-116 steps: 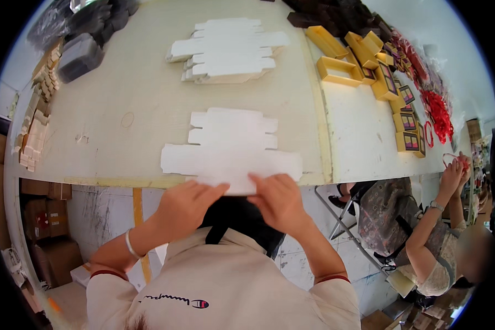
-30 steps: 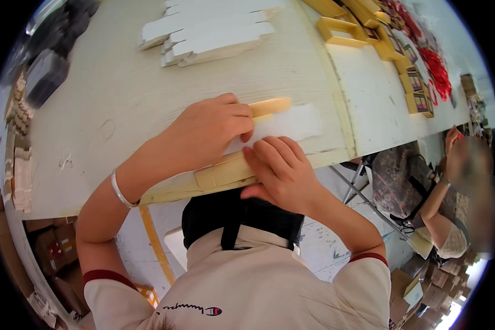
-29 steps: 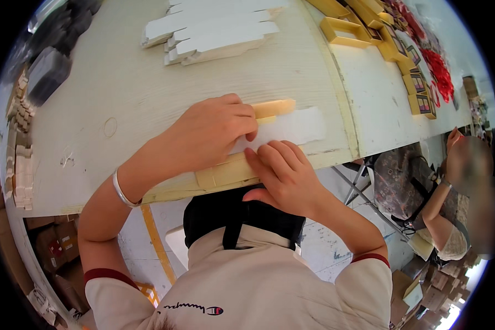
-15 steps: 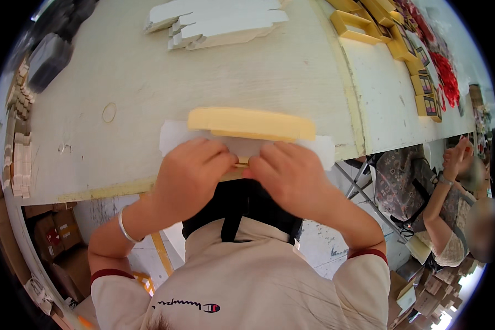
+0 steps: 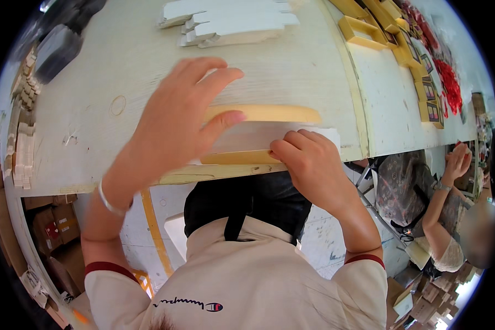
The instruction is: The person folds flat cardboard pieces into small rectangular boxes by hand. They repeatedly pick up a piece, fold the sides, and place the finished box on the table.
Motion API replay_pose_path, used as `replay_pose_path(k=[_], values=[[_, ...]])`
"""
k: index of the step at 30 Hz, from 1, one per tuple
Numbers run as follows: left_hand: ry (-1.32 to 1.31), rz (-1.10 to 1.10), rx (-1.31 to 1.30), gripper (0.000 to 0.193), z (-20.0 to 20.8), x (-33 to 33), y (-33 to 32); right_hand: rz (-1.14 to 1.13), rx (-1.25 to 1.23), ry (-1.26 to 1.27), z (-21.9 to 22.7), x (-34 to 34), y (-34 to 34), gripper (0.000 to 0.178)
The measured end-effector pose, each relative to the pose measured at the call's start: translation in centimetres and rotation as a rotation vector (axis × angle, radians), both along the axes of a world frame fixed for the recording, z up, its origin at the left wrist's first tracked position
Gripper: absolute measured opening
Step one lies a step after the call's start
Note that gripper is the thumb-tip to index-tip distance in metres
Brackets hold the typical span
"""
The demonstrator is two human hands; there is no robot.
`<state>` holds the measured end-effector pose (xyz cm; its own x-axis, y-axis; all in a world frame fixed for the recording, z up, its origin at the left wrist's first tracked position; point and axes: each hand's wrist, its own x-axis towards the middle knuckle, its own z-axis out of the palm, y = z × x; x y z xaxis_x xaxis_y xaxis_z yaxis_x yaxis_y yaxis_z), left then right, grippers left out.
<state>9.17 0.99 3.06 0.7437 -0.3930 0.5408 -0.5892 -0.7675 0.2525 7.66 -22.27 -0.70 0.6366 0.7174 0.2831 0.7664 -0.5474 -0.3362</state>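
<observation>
A flat cardboard box blank [image 5: 253,136], white inside with yellow sides, lies along the near edge of the table in front of me. Its far yellow flap [image 5: 283,114] stands up, and a narrow yellow strip [image 5: 236,158] runs along its near side. My right hand [image 5: 313,165] has its fingers curled in a pinch on the near side, right of the middle. Over the blank's left part, my left hand [image 5: 181,115] is open, fingers apart, holding nothing. It hides the blank's left end and is slightly blurred.
A stack of white folded cartons [image 5: 231,25] lies at the far side of the table [image 5: 132,71]. A rubber band [image 5: 117,105] lies at left. Yellow boxes [image 5: 363,33] and red ribbon [image 5: 450,85] fill the far right. Another person's hand [image 5: 457,162] is beyond the right edge.
My left hand has let go of the blank's near side, opened and moved up and left over it. My right hand has shifted slightly right, still closed at the near edge.
</observation>
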Motion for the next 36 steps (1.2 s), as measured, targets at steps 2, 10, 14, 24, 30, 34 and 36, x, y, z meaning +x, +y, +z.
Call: replay_pose_path(k=[2, 10, 14, 24, 30, 34, 36], values=[[0.673, -0.011, -0.076, 0.026, -0.2, 1.0, 0.5, 0.020, -0.066, -0.086, 0.5, 0.4, 0.0, 0.017], [0.632, -0.043, -0.113, 0.047, -2.1, -1.6, -0.9, 0.069, -0.038, -0.116, 1.2, 0.2, 0.7, 0.033], [0.521, -0.036, -0.059, 0.048, -2.2, -3.1, -1.8, 0.270, 0.196, 0.140, -1.0, -1.0, 1.2, 0.031], [0.767, -0.435, -0.161, 0.028, -1.5, -3.1, 1.9, 0.212, 0.363, 0.328, -1.5, 0.5, 1.1, 0.023], [0.601, -0.386, -0.180, 0.032, -3.3, -3.7, 1.3, 0.151, 0.301, 0.361, -0.5, 0.0, 1.6, 0.022], [0.436, -0.260, -0.193, 0.024, -4.1, -4.3, -0.8, 0.130, 0.237, 0.463, 0.0, -0.1, 1.7, 0.023], [0.377, -0.224, -0.238, 0.016, -4.8, -4.7, -1.3, 0.108, 0.213, 0.518, 0.8, -0.1, 1.9, 0.022]])
